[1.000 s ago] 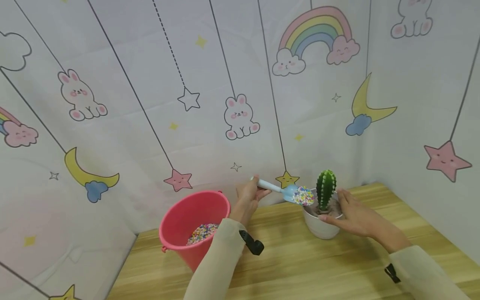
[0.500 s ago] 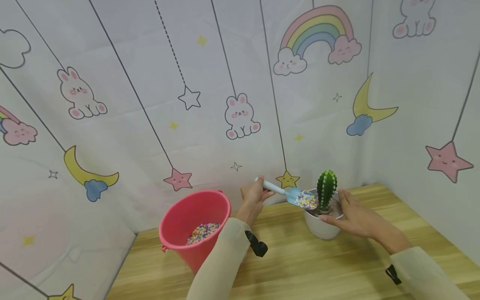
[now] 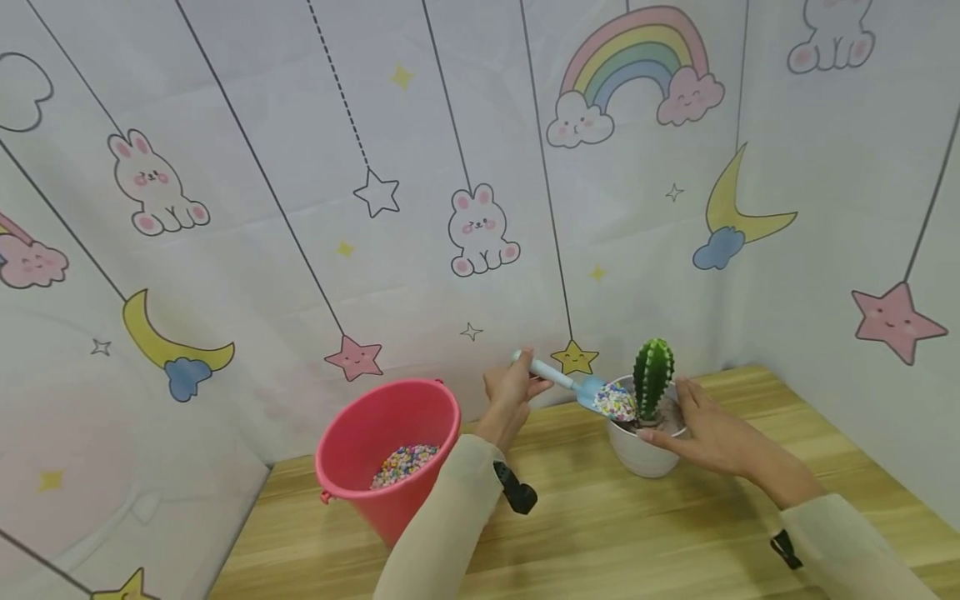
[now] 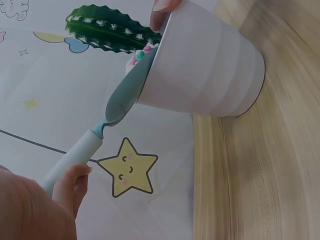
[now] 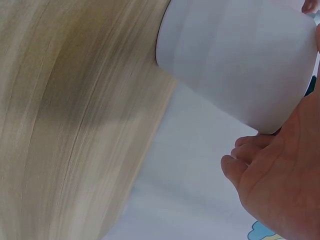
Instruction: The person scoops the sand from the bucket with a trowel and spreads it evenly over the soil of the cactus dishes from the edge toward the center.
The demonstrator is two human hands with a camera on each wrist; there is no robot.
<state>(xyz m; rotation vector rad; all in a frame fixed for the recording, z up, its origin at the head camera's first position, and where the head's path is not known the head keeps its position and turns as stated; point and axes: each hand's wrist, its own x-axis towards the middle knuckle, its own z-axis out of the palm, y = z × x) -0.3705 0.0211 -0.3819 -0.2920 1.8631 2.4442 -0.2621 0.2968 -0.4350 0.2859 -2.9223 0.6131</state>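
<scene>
My left hand (image 3: 512, 396) grips the pale handle of a small blue shovel (image 3: 588, 392). Multicoloured beads (image 3: 615, 402) are heaped on its blade, which lies at the left rim of a white flowerpot (image 4: 200, 65). In the pot stands a green cactus (image 3: 653, 379) with pale tufts, rooted in brownish soil. My right hand (image 3: 716, 429) holds the pot from the right side, thumb at the front of the rim and fingers toward the back. From the right wrist, the curled fingertips (image 5: 235, 167) show by the rim, and the palm hides part of it.
A red bucket (image 3: 375, 500) with more coloured beads (image 3: 405, 465) inside stands on the wooden table (image 3: 585, 533), left of my left forearm. Behind the table hangs a white cloth (image 3: 300, 167) printed with rabbits, stars and moons.
My left hand and the shovel have shifted slightly right, bringing the beads closer to the cactus over the pot. My right hand and the pot stay in place.
</scene>
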